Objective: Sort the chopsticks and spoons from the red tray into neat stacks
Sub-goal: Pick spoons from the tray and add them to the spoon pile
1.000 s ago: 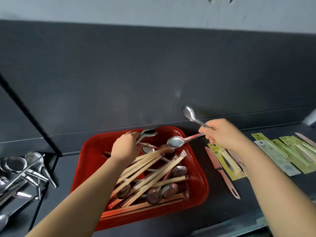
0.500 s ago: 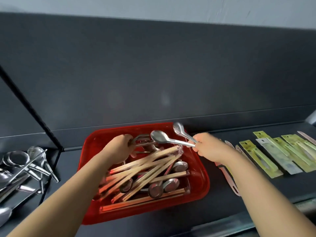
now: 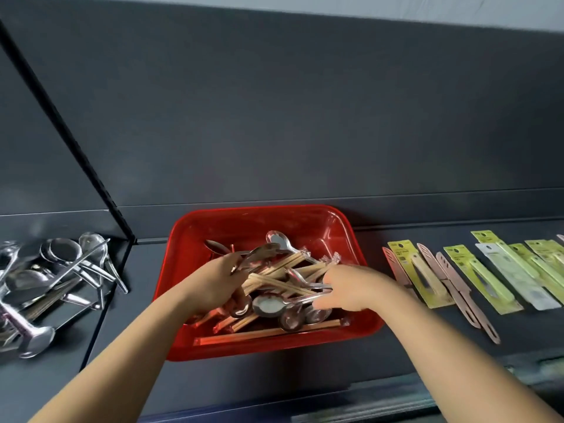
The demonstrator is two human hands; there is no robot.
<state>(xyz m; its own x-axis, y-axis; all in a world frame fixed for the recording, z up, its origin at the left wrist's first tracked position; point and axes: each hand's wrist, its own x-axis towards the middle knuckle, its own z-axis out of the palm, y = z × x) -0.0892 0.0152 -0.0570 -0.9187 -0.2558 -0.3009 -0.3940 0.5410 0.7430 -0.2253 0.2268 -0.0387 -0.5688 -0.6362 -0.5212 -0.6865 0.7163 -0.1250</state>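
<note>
— On the dark shelf, what do we see?
— Our red tray [image 3: 341, 227] of wrapped chopsticks [image 3: 274, 274] and spoons [image 3: 270, 304]. Our left hand [image 3: 210, 282] grips several spoon handles; our right hand [image 3: 351, 286] closes around more.
— Any writing?
— Yellow packets [image 3: 418, 273] at right carry print too blurred to read.

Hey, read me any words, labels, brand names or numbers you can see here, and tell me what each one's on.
None can be read.
Yellow-green packets right of the red tray: dark print near their tops, too small and blurred.
White packet: print too blurred.
Tray, spoons, chopsticks: no visible text.
</note>
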